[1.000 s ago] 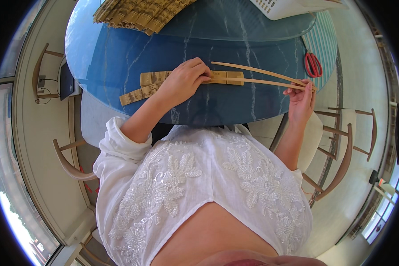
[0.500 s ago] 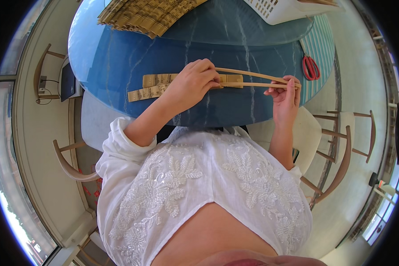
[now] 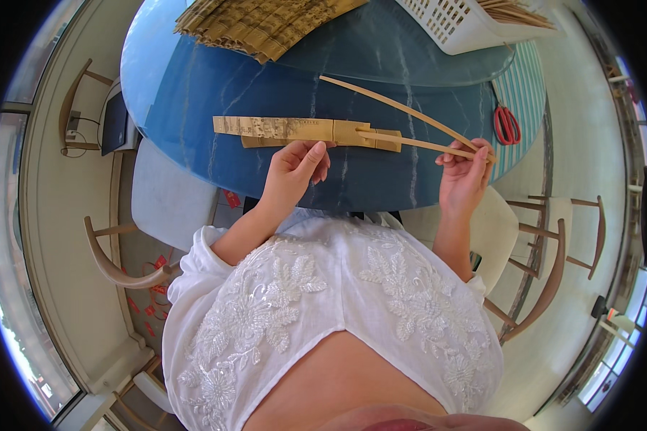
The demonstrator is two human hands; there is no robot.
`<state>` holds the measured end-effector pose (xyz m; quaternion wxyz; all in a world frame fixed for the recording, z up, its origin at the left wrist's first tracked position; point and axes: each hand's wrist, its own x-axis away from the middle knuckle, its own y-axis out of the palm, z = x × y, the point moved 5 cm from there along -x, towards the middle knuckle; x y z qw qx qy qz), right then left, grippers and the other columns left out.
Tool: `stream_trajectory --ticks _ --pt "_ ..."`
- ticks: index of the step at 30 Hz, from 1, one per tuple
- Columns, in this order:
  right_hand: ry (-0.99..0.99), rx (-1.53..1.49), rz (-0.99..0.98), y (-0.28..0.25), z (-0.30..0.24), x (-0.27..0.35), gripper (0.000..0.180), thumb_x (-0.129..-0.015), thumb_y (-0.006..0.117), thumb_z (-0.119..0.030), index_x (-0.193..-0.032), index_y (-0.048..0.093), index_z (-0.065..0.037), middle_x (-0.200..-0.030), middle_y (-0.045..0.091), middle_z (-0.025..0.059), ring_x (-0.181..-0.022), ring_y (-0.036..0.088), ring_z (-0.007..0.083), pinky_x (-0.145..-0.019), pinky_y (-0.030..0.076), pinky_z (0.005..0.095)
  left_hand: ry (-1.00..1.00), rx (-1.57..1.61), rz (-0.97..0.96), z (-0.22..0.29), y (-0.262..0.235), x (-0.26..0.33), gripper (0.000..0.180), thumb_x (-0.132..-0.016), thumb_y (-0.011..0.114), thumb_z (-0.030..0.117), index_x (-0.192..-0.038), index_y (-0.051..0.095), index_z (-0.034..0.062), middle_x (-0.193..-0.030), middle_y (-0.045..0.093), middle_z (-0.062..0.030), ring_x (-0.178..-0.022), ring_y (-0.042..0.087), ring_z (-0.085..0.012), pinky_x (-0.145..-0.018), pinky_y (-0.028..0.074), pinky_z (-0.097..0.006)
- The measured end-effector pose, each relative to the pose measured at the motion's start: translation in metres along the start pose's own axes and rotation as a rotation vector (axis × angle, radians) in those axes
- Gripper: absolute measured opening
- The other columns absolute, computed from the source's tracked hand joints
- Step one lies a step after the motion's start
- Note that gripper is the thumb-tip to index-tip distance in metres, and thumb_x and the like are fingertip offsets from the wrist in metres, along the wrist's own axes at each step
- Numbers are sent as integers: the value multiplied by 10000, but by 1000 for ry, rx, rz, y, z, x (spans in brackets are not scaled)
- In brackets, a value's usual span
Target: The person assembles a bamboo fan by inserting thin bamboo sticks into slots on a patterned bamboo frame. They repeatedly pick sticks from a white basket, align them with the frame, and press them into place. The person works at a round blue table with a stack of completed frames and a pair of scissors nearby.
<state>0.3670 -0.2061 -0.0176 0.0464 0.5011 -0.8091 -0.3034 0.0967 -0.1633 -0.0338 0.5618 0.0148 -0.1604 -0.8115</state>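
My right hand pinches a pair of pale wooden chopsticks near their right ends. The sticks spread apart toward the left. The tip of the lower one meets the right end of a long tan printed paper chopstick sleeve; whether it is inside the opening, I cannot tell for sure. Thumb and fingers of my left hand are closed at the near edge of this sleeve, around its middle. Under it lies a second tan sleeve, mostly covered, on the blue marbled table.
A thick fanned stack of tan sleeves sits at the far left of the table. At the far right stands a white perforated basket holding more chopsticks. Red-handled scissors lie on a striped mat. Wooden-framed chairs flank the table.
My left hand has moved left and nearer, off the chopstick tips to the sleeve's edge. The upper chopstick has swung away from the lower. The angled sleeve now lies straighter, over the other one.
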Motion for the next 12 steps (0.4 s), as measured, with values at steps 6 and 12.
stream_trajectory --ticks 6,12 --pt "33 -15 7 7 4 4 233 -1005 383 -271 -1078 455 -61 -867 600 153 -660 597 194 -616 565 361 124 106 85 2 -5 -2 254 -957 537 217 -934 624 -21 -772 599 -50 -631 504 -104 -574 398 -233" --pt "-13 -42 -84 16 11 10 243 -1001 395 -284 -1102 434 -66 -912 611 169 -700 617 216 -621 570 379 142 137 46 2 -6 -4 198 -946 549 192 -972 637 16 -851 653 -89 -735 597 -152 -661 466 -278"
